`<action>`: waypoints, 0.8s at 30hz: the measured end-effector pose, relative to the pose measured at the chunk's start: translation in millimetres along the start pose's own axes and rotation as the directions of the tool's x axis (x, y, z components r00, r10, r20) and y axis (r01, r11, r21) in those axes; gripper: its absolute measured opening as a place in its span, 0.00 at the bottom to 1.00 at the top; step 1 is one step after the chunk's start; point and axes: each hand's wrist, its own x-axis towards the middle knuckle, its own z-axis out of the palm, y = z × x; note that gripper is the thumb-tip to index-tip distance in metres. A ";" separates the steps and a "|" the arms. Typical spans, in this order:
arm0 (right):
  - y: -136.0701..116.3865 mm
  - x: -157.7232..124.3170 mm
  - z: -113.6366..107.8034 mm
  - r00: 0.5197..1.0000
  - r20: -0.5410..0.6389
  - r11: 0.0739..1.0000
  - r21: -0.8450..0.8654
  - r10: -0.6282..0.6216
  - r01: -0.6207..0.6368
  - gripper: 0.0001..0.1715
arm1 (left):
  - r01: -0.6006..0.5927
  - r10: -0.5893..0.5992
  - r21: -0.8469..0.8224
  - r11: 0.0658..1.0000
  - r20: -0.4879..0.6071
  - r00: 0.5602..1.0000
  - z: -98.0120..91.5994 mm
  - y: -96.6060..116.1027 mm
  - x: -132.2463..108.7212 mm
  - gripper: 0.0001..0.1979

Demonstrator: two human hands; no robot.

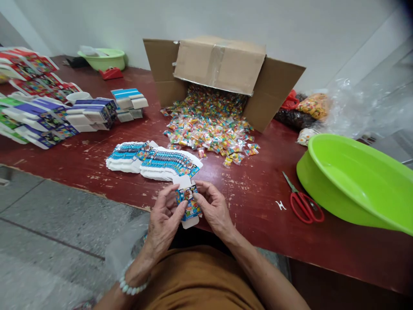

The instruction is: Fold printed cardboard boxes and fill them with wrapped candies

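Note:
A small blue printed carton with white end flaps sticking out is held between my two hands at the table's front edge. My left hand grips its left side, thumb across the front. On the right side, my right hand pinches it with the thumb on the printed face. Just beyond my hands lie two fanned rows of flat blue cartons. Behind them, a heap of small wrapped candies spills from an open cardboard box lying on its side.
Red-handled scissors and a white scrap lie right, beside a large green basin. Stacks of purple and red cartons stand left. Further back are a red tape dispenser and another green basin. Bagged goods sit back right.

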 end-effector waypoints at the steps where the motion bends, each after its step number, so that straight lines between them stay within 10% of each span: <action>1: 0.2 0.0 -0.4 1.000 0.012 1.000 -0.012 0.000 0.000 0.19 | 0.017 -0.017 0.008 1.000 0.018 1.000 -1.6 0.5 1.0 0.26; 11: -15.3 20.8 -22.4 0.969 0.163 0.980 -0.109 0.185 -0.169 0.19 | 0.223 -0.227 0.048 0.974 0.110 0.968 -11.3 -2.2 7.3 0.21; 19: -13.9 20.0 -20.2 0.968 0.172 0.983 -0.014 0.182 -0.182 0.20 | 0.108 -0.113 0.056 0.993 0.102 0.988 -10.8 -1.0 12.4 0.20; 24: -10.6 13.1 -20.1 0.996 0.081 0.997 -0.070 0.027 -0.021 0.18 | 0.421 -0.386 -0.141 0.896 0.219 0.896 -4.2 3.0 5.7 0.27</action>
